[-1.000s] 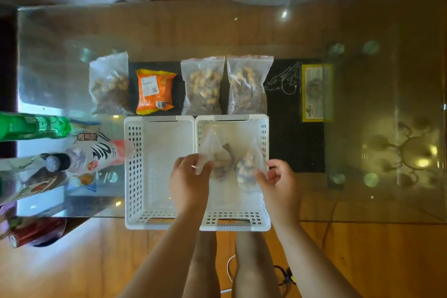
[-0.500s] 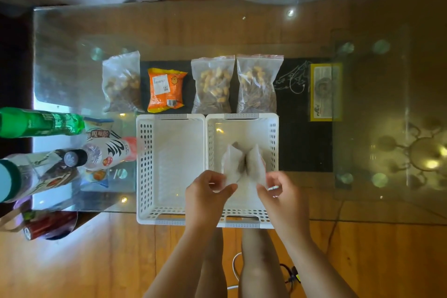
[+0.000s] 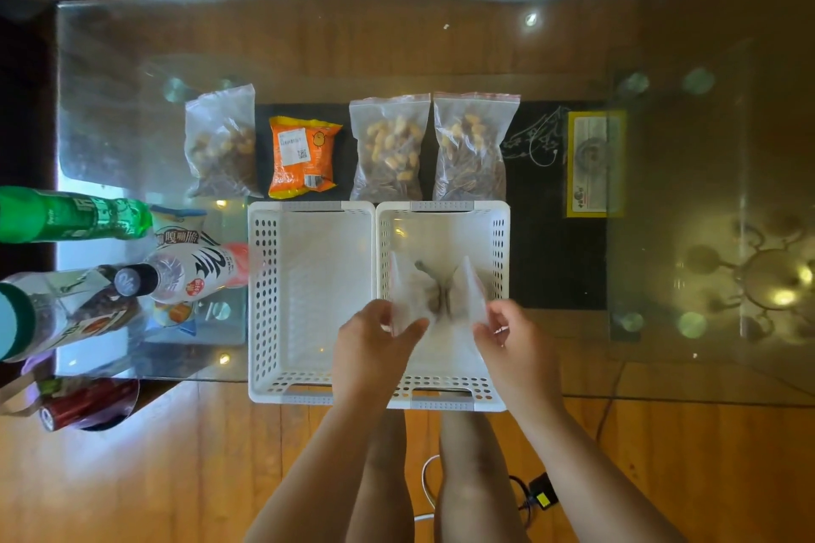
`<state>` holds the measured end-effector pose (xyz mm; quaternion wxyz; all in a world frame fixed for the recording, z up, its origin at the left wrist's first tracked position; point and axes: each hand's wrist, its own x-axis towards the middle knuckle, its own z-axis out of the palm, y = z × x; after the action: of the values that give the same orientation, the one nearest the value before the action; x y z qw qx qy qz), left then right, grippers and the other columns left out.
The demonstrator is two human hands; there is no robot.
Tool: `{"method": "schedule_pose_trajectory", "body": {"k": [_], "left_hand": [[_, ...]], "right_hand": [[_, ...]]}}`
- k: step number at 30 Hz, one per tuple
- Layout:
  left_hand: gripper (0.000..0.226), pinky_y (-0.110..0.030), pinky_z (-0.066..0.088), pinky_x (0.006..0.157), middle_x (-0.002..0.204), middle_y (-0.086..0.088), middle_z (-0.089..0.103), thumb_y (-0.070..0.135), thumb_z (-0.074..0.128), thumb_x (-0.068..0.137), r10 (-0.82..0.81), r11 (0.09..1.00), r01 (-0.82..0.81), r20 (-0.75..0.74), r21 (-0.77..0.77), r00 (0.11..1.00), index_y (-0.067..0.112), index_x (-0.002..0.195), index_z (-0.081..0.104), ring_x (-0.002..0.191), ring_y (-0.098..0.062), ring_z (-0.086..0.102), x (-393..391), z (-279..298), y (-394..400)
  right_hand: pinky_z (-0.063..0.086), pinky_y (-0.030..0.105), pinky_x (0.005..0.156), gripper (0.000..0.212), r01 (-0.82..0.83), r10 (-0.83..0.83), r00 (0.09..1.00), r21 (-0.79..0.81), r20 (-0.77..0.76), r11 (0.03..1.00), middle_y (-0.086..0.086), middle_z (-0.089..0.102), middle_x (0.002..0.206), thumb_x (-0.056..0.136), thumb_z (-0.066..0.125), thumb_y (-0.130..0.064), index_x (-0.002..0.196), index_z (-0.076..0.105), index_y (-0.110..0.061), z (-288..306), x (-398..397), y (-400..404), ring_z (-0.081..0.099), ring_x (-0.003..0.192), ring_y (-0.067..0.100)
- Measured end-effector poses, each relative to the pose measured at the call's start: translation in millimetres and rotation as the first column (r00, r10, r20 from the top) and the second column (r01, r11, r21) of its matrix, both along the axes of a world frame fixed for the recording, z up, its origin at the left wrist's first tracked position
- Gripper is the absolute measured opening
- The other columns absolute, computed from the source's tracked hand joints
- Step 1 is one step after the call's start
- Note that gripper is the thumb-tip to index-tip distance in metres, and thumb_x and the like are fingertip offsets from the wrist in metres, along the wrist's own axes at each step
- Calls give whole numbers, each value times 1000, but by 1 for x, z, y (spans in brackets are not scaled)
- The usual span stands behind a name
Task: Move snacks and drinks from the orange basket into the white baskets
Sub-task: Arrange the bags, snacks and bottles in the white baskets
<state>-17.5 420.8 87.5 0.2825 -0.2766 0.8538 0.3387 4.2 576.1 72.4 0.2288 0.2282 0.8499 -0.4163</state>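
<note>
The left hand (image 3: 375, 339) and the right hand (image 3: 514, 335) each pinch a side of one clear snack bag (image 3: 434, 293). The bag hangs inside the right white basket (image 3: 500, 242), at 12 o'clock from the hands.

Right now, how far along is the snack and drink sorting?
Barely started. Left white basket looks empty. Both hands, left and right, hold a clear snack bag over the right white basket. Left to move: three clear bags and the orange packet beyond the baskets, plus the bottles at the left.
</note>
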Motion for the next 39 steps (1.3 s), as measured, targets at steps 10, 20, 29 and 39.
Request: {"method": "schedule_pose_trajectory", "body": {"k": [10, 20, 29, 39], "left_hand": [[16, -19, 44, 57, 62, 12, 61, 24, 74, 74, 34, 991, -34, 1, 129, 999, 24, 68, 59, 60, -7, 57, -16, 4, 7], [19, -32, 44, 57, 65, -10, 63, 18, 63, 84, -250, 967, 244, -78, -73, 965, 7, 68, 61, 65, -31, 57, -45, 6, -1], [15, -29, 44, 67, 96, -2, 69, 25, 57, 90, -732, 665, 701, -37, -259, 680, 28, 98, 70, 89, -27, 63, -112, 17, 3], [29, -36, 52, 82, 118, -2, 66, 29, 58, 90, -788, 595, 761, 0, -259, 616, 31, 118, 63, 104, -24, 63, -140, 2, -9]], "right_hand": [[56, 40, 59, 17, 10, -11, 1000, -101, 0, 995, -4, 63, 76, 82, 64, -26, 76, 49, -31, 12, -14, -2, 63, 70, 17], [56, 43, 64, 16, -66, 66, 998, 10, -17, 998, 8, 66, 87, 86, 59, -21, 73, 51, -16, 10, -21, -4, 62, 74, 21], [56, 27, 64, 14, -297, 306, 946, 94, -110, 950, 1, 71, 99, 90, 55, -21, 98, 64, -16, 31, -28, -6, 66, 84, 15], [43, 26, 68, 17, -510, 509, 854, 20, -108, 860, 2, 70, 92, 94, 47, -20, 96, 62, -11, 7, -74, -26, 62, 84, 18]]}}
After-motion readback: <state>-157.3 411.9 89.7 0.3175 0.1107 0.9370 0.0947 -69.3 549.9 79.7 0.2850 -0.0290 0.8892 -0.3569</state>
